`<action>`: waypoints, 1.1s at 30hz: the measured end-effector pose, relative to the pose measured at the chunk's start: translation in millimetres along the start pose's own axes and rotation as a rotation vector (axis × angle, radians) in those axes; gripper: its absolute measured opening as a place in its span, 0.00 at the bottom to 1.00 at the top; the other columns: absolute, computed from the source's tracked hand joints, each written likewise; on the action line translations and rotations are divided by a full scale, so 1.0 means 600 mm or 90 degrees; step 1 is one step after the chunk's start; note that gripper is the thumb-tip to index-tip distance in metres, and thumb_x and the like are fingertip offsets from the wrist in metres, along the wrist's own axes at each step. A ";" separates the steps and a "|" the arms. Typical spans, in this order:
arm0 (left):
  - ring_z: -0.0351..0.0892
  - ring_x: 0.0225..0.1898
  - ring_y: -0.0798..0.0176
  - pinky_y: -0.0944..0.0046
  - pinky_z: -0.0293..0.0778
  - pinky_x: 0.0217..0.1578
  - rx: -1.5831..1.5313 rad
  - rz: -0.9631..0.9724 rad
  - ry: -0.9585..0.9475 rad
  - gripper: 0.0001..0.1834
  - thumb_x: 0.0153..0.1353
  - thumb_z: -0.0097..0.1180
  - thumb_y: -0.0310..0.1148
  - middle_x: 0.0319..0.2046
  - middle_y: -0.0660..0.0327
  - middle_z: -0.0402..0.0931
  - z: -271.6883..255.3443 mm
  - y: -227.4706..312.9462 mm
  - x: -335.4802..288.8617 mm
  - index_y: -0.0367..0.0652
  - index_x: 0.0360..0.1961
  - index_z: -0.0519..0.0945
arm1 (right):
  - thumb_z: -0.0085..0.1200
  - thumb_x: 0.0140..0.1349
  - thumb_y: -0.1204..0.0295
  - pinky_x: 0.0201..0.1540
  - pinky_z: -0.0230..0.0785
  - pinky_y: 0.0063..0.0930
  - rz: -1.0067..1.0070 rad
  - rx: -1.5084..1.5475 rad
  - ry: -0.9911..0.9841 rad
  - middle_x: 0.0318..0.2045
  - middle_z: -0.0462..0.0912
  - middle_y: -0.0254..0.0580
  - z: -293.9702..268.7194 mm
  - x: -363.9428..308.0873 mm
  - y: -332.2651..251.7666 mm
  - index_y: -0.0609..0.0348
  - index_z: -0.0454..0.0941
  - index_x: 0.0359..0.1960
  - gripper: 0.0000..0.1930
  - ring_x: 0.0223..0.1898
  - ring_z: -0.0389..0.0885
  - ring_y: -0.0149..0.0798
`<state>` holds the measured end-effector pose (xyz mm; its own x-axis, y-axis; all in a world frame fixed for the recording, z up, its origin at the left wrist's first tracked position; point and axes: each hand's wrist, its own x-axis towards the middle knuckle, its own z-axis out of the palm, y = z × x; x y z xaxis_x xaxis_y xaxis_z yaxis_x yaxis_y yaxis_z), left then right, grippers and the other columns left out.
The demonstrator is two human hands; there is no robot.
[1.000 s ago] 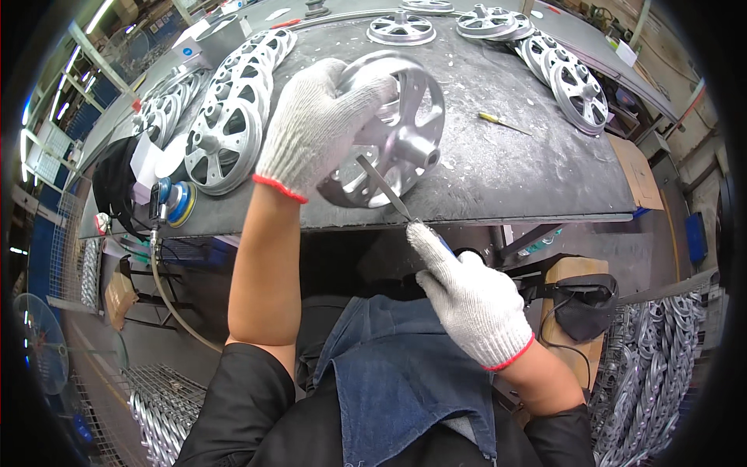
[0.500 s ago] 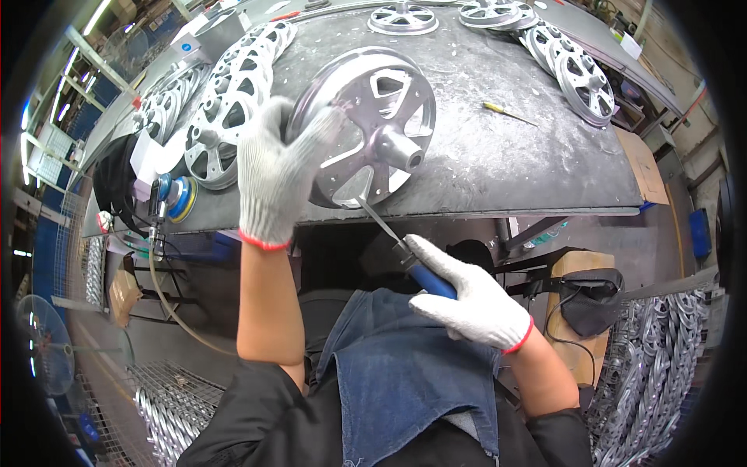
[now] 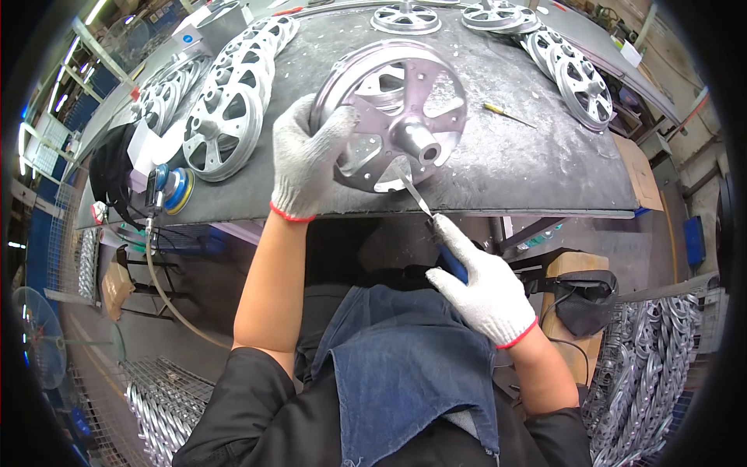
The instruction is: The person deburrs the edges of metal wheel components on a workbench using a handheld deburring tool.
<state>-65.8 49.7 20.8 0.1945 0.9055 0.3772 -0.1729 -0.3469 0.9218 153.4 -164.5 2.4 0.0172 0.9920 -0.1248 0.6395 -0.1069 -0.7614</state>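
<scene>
My left hand (image 3: 305, 159), in a white knit glove with a red cuff, grips the left rim of a silver spoked metal wheel (image 3: 410, 128). The wheel is tilted up over the table's near edge, its hub pointing toward me. In my right hand (image 3: 490, 300), gloved the same way, is a file (image 3: 418, 198) with a blue handle and a flat narrow metal blade. The blade's tip reaches the lower opening between the wheel's spokes; whether it touches the edge I cannot tell. My fingers partly cover the handle.
On the dark, dust-streaked table (image 3: 513, 183) overlapping wheels (image 3: 222, 132) line the left, more (image 3: 580, 82) the right. A yellow-handled pointed tool (image 3: 498, 110) lies right of centre. A blue hose-fed sander (image 3: 173, 188) rests at the left edge. Bins of metal parts (image 3: 650, 373) stand low on both sides.
The wheel and my left hand have shifted right, and the wheel faces me more. My right hand has moved a little up and right with the file, its tip still at the lower opening.
</scene>
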 end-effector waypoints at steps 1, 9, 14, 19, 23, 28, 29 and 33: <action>0.72 0.24 0.80 0.72 0.68 0.25 0.045 0.000 -0.004 0.12 0.69 0.75 0.33 0.26 0.70 0.81 0.006 0.009 0.002 0.34 0.42 0.88 | 0.62 0.75 0.59 0.60 0.81 0.50 0.018 -0.030 -0.009 0.51 0.90 0.65 0.000 -0.003 0.003 0.43 0.65 0.86 0.38 0.53 0.90 0.66; 0.82 0.32 0.75 0.69 0.79 0.35 0.186 0.018 -0.116 0.16 0.65 0.74 0.32 0.32 0.66 0.89 0.049 0.069 -0.016 0.31 0.49 0.91 | 0.59 0.78 0.62 0.41 0.81 0.44 -0.007 0.142 -0.060 0.38 0.93 0.51 -0.010 -0.022 0.014 0.50 0.61 0.87 0.38 0.33 0.91 0.56; 0.79 0.32 0.77 0.71 0.76 0.34 0.219 0.100 -0.143 0.17 0.61 0.76 0.30 0.33 0.65 0.87 0.075 0.077 -0.033 0.30 0.48 0.90 | 0.55 0.79 0.64 0.22 0.69 0.25 0.227 0.430 -0.205 0.29 0.81 0.40 -0.014 -0.041 -0.019 0.45 0.54 0.91 0.41 0.16 0.73 0.27; 0.78 0.32 0.78 0.71 0.74 0.33 0.170 0.068 -0.112 0.15 0.61 0.77 0.32 0.31 0.67 0.85 0.081 0.074 -0.026 0.33 0.45 0.90 | 0.58 0.81 0.50 0.10 0.56 0.26 0.226 1.206 -0.371 0.30 0.78 0.44 0.023 -0.054 0.052 0.20 0.45 0.90 0.44 0.10 0.62 0.28; 0.79 0.30 0.76 0.71 0.76 0.33 0.050 -0.033 -0.012 0.13 0.65 0.70 0.28 0.32 0.65 0.84 0.029 0.042 -0.036 0.33 0.49 0.87 | 0.66 0.75 0.61 0.14 0.60 0.24 0.259 0.658 -0.255 0.37 0.82 0.42 0.000 -0.032 0.018 0.38 0.46 0.92 0.51 0.13 0.68 0.26; 0.88 0.38 0.62 0.62 0.83 0.42 0.479 0.216 0.049 0.28 0.60 0.77 0.40 0.40 0.55 0.86 0.001 0.122 -0.006 0.32 0.55 0.85 | 0.68 0.72 0.58 0.40 0.83 0.43 0.024 0.283 -0.194 0.47 0.92 0.52 0.022 -0.026 0.010 0.46 0.55 0.90 0.48 0.31 0.90 0.47; 0.89 0.38 0.59 0.59 0.83 0.43 0.625 0.252 0.040 0.31 0.59 0.80 0.47 0.38 0.54 0.86 0.008 0.134 0.007 0.33 0.53 0.86 | 0.68 0.72 0.56 0.47 0.82 0.48 -0.028 0.177 -0.150 0.46 0.91 0.57 0.026 -0.027 0.011 0.43 0.57 0.89 0.47 0.37 0.90 0.54; 0.88 0.36 0.55 0.55 0.81 0.41 0.552 0.071 -0.092 0.31 0.59 0.80 0.54 0.32 0.52 0.84 0.025 0.149 0.037 0.32 0.44 0.88 | 0.66 0.72 0.53 0.49 0.82 0.55 -0.054 -0.108 -0.013 0.40 0.87 0.64 0.022 -0.015 0.003 0.37 0.65 0.86 0.42 0.42 0.88 0.66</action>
<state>-62.7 34.9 112.8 0.3502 0.8362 0.4221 0.5831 -0.5473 0.6004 144.0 -174.7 -6.1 -0.0567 0.9953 -0.0780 0.7579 -0.0080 -0.6523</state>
